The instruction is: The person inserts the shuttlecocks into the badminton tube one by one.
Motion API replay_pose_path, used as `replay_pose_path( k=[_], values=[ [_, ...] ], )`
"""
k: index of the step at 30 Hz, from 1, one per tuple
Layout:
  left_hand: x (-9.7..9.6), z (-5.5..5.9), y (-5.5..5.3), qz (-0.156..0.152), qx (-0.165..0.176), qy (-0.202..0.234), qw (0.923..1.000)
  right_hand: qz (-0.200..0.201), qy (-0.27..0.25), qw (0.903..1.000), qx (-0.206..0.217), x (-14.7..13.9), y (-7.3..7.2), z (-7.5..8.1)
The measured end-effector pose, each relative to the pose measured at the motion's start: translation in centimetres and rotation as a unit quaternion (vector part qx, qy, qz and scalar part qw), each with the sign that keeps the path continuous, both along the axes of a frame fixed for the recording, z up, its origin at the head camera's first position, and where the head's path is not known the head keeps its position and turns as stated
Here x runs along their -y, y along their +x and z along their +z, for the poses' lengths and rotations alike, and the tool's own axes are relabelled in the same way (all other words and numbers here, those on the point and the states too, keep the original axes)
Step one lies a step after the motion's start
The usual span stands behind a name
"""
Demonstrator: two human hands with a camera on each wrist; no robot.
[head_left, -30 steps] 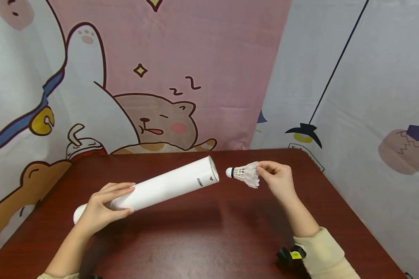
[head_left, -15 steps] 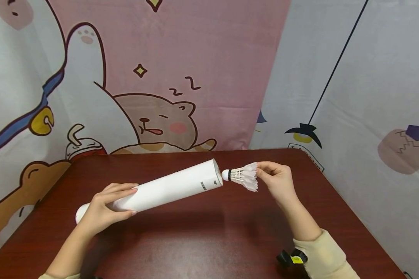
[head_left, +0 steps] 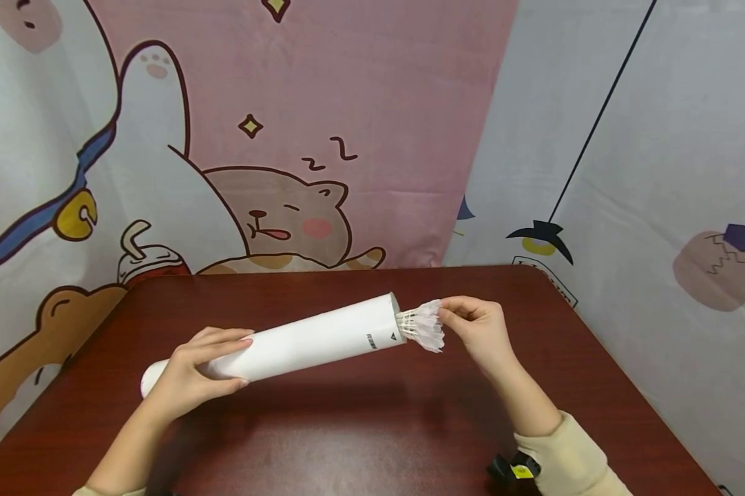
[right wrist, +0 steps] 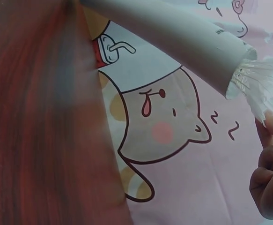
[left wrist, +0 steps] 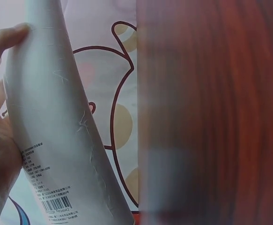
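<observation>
A white shuttlecock tube (head_left: 323, 344) is held above the table, tilted so its mouth points right and slightly up. My left hand (head_left: 193, 368) grips it near its left end, thumb and fingers on opposite sides. In the left wrist view, printed text and a barcode show on the tube (left wrist: 61, 122). At the mouth, a white feather shuttlecock (head_left: 425, 327) sits with its cork end inside the tube, hidden, and its feather skirt outside. My right hand (head_left: 480, 331) pinches the skirt's edge between thumb and fingers; the right wrist view shows the feathers (right wrist: 262, 84) beside the fingertips.
The dark red wooden table (head_left: 323, 441) lies beneath both hands. Behind it hangs a cartoon-printed cloth (head_left: 379, 138). A black device with a yellow label (head_left: 515, 470) is at the right sleeve (head_left: 571, 455).
My right hand has moved left and slightly down, bringing the shuttlecock's cork from outside the tube into its mouth. The tube has shifted slightly right, its mouth end lower.
</observation>
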State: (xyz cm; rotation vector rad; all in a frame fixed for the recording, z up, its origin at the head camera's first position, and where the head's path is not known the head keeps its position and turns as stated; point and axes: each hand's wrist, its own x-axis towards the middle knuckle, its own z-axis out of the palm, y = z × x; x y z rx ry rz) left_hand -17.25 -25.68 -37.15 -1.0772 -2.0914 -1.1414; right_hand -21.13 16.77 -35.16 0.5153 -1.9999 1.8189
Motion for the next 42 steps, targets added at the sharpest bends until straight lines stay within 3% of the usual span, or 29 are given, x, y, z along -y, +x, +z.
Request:
replay_pose_path(
  k=[9, 19, 42],
  values=[
    [-0.3, -0.2, 0.0, 0.001, 0.0, -0.009, 1.0, -0.001, 0.003, 1.0, 0.0, 1.0, 0.5, -0.4],
    [0.5, -2.2, -1.2, -0.005, -0.001, -0.019, 0.9998, 0.001, -0.009, 0.9999, -0.006, 2.2, 0.9, -1.1],
    [0.4, -2.4, -1.3, -0.01, -0.005, -0.022, 0.9997, 0.002, -0.003, 0.9998, -0.021, 3.6, 1.5, -1.9]
  ],
)
